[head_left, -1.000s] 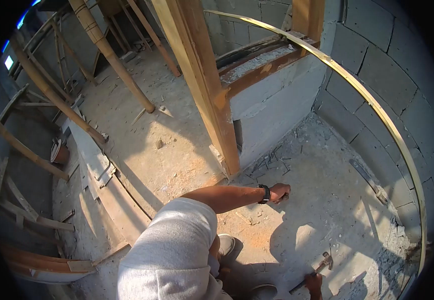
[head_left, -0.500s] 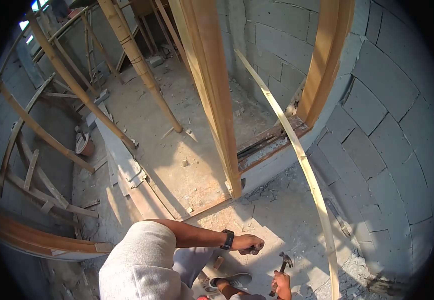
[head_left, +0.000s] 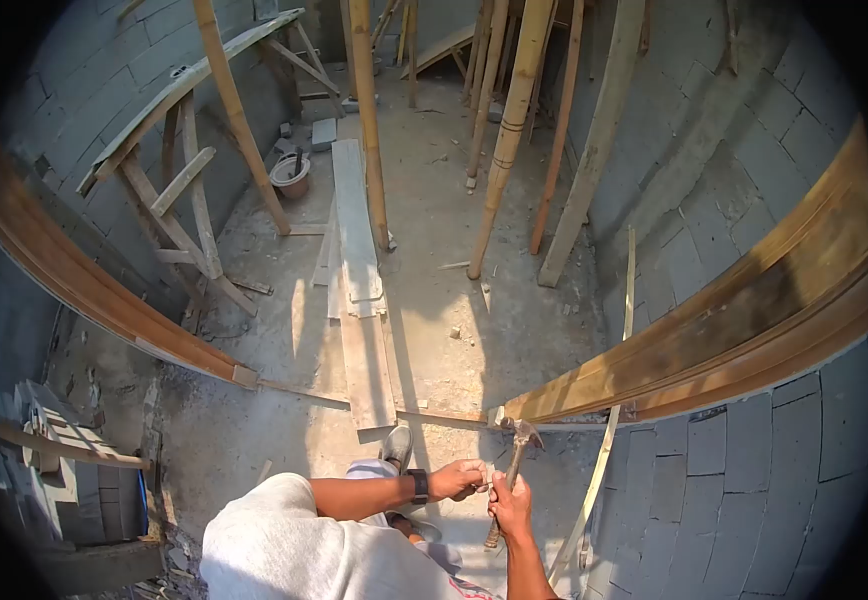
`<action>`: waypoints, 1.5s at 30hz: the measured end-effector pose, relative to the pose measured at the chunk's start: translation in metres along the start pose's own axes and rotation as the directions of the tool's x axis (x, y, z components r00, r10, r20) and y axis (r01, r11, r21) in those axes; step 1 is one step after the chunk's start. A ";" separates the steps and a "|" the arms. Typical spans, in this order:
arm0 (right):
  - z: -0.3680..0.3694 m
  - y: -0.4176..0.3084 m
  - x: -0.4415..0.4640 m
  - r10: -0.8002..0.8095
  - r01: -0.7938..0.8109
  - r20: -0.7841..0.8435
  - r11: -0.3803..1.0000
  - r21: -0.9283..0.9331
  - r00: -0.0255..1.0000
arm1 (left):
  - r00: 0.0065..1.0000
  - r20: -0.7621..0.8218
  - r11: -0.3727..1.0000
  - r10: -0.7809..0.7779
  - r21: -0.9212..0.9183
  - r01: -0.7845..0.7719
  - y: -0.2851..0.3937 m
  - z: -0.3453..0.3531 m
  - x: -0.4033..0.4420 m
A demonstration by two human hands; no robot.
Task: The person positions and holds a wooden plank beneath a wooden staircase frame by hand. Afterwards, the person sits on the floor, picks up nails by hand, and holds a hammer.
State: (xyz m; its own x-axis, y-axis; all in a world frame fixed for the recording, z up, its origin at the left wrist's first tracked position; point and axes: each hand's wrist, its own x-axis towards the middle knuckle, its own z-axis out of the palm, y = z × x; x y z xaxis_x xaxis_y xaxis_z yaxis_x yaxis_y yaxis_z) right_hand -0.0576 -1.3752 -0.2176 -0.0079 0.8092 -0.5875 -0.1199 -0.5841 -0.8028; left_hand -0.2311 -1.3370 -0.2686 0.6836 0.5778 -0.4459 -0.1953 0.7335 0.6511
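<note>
My right hand [head_left: 511, 505] grips a claw hammer [head_left: 517, 455] by its handle, with the metal head pointing up and away from me. Close beside it, my left hand [head_left: 459, 480] has its fingers pinched together. Whatever those fingers hold is too small to name. A dark watch [head_left: 418, 486] is on the left wrist. Both hands are in front of my body, above the concrete floor. Just beyond the hammer head stands the foot of a wooden door frame [head_left: 594, 380].
A long thin wood strip [head_left: 602, 455] leans at the right, by the block wall [head_left: 724, 480]. Planks [head_left: 362, 350] lie on the floor ahead. Bamboo poles [head_left: 506, 150] stand farther in. At the left are a bucket [head_left: 290, 178], a timber trestle [head_left: 179, 190] and another frame [head_left: 104, 285].
My view has turned towards the room's interior. The right hand has brought the hammer up beside the left hand, and the two hands are now close together.
</note>
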 end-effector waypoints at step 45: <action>0.230 -0.408 0.481 -0.240 0.315 0.207 0.785 -0.533 0.948 | 0.917 -0.275 0.903 0.290 -0.238 -0.357 0.475 -0.305 0.103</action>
State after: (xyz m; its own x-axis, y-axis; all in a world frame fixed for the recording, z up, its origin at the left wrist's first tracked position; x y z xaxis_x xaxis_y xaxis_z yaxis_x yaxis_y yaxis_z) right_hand -0.2408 -0.7332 -0.1497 -0.1845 0.9207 -0.3438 0.4329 -0.2379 -0.8695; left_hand -0.4674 -0.8200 -0.1925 0.3763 0.8410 -0.3888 -0.5877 0.5411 0.6015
